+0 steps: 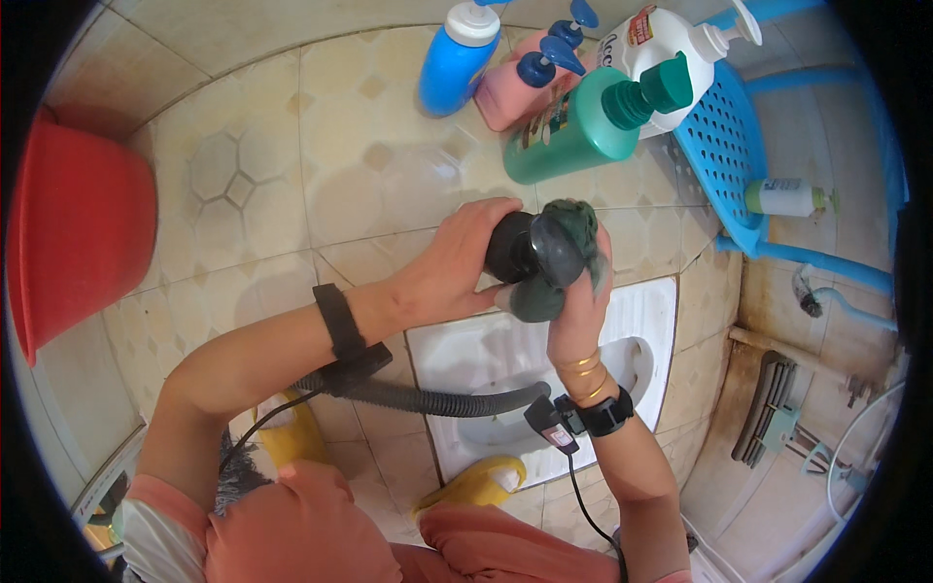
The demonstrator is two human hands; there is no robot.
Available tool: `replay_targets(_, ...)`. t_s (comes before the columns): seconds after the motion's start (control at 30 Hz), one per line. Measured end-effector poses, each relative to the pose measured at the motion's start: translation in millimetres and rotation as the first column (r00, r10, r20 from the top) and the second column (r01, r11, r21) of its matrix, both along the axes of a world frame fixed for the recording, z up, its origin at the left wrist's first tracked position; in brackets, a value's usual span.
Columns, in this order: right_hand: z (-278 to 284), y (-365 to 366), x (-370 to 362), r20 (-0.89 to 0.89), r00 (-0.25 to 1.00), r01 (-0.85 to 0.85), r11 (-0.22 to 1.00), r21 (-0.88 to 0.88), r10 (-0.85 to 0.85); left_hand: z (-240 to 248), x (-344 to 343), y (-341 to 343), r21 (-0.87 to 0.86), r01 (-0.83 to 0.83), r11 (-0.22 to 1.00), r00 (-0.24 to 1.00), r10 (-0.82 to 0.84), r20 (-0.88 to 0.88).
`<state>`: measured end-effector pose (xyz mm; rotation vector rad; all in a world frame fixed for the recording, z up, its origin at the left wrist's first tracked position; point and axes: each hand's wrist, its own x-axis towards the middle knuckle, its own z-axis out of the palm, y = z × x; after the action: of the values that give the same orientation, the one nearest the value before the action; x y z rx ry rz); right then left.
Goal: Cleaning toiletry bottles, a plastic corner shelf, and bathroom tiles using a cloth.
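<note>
Between my two hands is a black rounded object (507,249) with a glossy, dark rounded part (556,251) on its right; its exact kind cannot be made out. My left hand (442,264) grips it from the left, fingers wrapped over the far side and the thumb near. In my right hand (579,309) a dark green cloth (536,302) is bunched against the object, showing above and below it. Part of the right fingers is hidden behind the cloth. Both hands are above the tiled floor, just beyond a white squat toilet (466,342).
Beyond my hands stand a green pump bottle (573,131), a pink pump bottle (508,95), a blue bottle (457,68) and a white jug (671,58). At right is a blue perforated rack (724,136); at left, a red tub (83,233). A ribbed black hose (437,396) crosses the toilet.
</note>
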<state>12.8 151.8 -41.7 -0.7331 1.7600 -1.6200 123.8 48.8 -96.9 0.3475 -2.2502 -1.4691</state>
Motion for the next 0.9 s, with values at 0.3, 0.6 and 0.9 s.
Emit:
replay_targets(0.3,-10.6,4.8,6.5,0.028,0.998,0.056,0.998,-0.022,-0.055,1.6,-9.3,-7.1,-0.112,-0.054,0.992,0.998,0.058,0.037)
replay_targets(0.6,-11.6,-22.6,-14.5,-0.033,0.993,0.115,0.992,-0.046,-0.116,4.7,-32.6,-14.5,-0.116,-0.212,0.970,0.977,0.210,-0.030)
replay_targets(0.9,-19.2,-17.0,-18.9,0.350,0.927,0.178,0.979,-0.099,-0.133,-2.9,-29.3,-11.6,0.235,-0.099,0.967,0.989,0.122,-0.082)
